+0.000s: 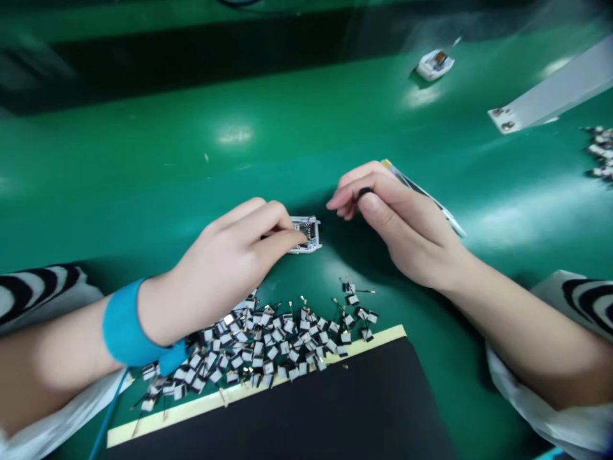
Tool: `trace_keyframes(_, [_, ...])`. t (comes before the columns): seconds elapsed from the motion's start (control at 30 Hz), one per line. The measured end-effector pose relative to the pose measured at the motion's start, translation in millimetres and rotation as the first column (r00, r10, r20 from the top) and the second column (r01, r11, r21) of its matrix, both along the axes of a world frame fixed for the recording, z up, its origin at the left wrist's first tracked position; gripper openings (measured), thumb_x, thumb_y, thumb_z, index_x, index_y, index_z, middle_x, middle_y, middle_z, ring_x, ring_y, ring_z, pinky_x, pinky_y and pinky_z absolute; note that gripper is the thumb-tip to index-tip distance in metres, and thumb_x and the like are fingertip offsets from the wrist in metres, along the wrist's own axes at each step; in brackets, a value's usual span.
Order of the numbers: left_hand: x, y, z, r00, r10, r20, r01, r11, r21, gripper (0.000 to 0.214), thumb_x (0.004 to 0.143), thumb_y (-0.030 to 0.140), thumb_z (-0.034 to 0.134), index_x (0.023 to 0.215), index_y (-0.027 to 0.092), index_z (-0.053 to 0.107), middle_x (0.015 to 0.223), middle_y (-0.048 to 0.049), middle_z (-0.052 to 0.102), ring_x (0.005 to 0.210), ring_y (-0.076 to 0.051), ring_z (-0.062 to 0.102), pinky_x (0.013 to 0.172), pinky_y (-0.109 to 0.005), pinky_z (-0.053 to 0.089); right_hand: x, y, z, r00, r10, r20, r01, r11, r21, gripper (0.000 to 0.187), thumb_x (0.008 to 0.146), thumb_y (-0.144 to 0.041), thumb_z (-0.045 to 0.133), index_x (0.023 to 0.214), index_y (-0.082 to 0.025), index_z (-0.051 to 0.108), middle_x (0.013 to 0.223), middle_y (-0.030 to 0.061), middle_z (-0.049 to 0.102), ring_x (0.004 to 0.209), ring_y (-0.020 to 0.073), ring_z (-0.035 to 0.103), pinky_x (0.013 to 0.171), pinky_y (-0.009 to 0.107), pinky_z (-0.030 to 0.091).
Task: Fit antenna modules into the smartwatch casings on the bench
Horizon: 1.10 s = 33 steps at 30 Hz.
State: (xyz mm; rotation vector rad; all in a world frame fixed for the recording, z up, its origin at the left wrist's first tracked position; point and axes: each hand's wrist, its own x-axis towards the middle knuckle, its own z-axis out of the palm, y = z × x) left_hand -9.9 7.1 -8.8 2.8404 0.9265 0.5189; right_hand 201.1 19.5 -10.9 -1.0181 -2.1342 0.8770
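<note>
My left hand (234, 255), with a blue band at its wrist, is closed on a small white device housing (313, 235). Circuit parts show inside the housing, and my thumb tip rests on or over them. To the right, my right hand (402, 220) is raised, its thumb and index finger pinching a small black part (365, 191) that is mostly hidden. Behind that hand a thin, pale-edged strip-like object (447, 217) sticks out; I cannot tell whether it is held. Below my left hand lies a heap of small grey-and-black pieces with short leads (272, 338).
A black mat (297, 421) with a pale yellow edge strip lies at the front of the green table (158, 166). Another white housing (435, 64) sits at the back right. A light grey bar (560, 89) reaches in from the right, near a cluster of small parts (602, 152).
</note>
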Motion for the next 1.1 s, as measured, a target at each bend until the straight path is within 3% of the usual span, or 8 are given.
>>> trace_keyframes(0.1, [-0.5,-0.2,-1.8,1.0,-0.004,-0.003,0.004,1.0,0.012,0.021,0.087,0.014,0.037,0.092,0.013,0.058,0.084,-0.005,0.053,0.076,-0.015,0.048,0.067,-0.025,0.042,2.6,-5.1,4.3,0.999,-0.04,-0.025,0.041,0.998,0.046,0.022,0.088,-0.023,0.037,0.094,-0.018,0.057,0.084,0.0015,0.052,0.083,0.0115,0.051,0.081,0.03,0.043])
trace_keyframes(0.23, [-0.4,-1.0,-4.5,1.0,0.017,-0.009,-0.017,1.0,0.025,0.026,0.089,0.016,0.033,0.091,0.013,0.058,0.083,-0.0053,0.052,0.076,-0.015,0.046,0.067,-0.025,0.042,-7.2,-17.5,3.9,0.968,-0.184,-0.172,0.189,0.982,0.011,0.011,0.079,-0.02,0.054,0.088,-0.019,0.06,0.074,-0.0023,0.058,0.063,0.0078,0.055,0.061,0.024,0.047])
trace_keyframes(0.4, [0.7,-0.8,-7.4,0.999,0.03,-0.017,-0.029,0.999,0.032,0.026,0.089,0.019,0.033,0.089,0.012,0.058,0.083,-0.0058,0.05,0.077,-0.016,0.045,0.068,-0.026,0.042,-20.1,-24.9,-7.4,0.948,-0.231,-0.219,0.271,0.947,0.175,0.014,0.068,-0.013,0.065,0.079,-0.019,0.06,0.076,-0.0003,0.063,0.069,0.012,0.06,0.062,0.026,0.05])
trace_keyframes(0.7, [0.7,0.1,-9.9,0.999,0.023,-0.037,-0.021,0.998,0.06,0.031,0.09,0.019,0.026,0.088,0.011,0.057,0.082,-0.0063,0.048,0.075,-0.016,0.043,0.066,-0.026,0.041,-21.8,-20.9,-14.2,0.972,-0.138,-0.191,0.203,0.9,0.387,0.024,0.064,-0.003,0.066,0.078,-0.018,0.054,0.073,0.0014,0.061,0.067,0.0116,0.06,0.058,0.024,0.05])
trace_keyframes(0.9, [2.1,-0.8,-10.8,0.998,0.034,-0.053,-0.031,0.998,0.057,0.029,0.09,0.019,0.03,0.084,0.011,0.057,0.081,-0.0064,0.048,0.076,-0.017,0.043,0.067,-0.026,0.04,-24.0,-21.8,-10.7,0.991,-0.095,-0.098,0.133,0.825,0.549,0.026,0.063,-0.002,0.066,0.078,-0.017,0.052,0.071,0.0019,0.061,0.064,0.01,0.058,0.053,0.021,0.048])
trace_keyframes(1.1, [1.1,0.2,-11.1,1.0,0.012,-0.028,-0.01,0.997,0.074,0.028,0.09,0.018,0.029,0.083,0.011,0.056,0.08,-0.0055,0.046,0.075,-0.016,0.042,0.066,-0.025,0.039,-26.4,-20.1,-9.1,0.994,-0.1,-0.05,0.11,0.791,0.601,0.023,0.065,-0.006,0.066,0.075,-0.018,0.048,0.067,0.0005,0.059,0.061,0.0092,0.056,0.052,0.02,0.047])
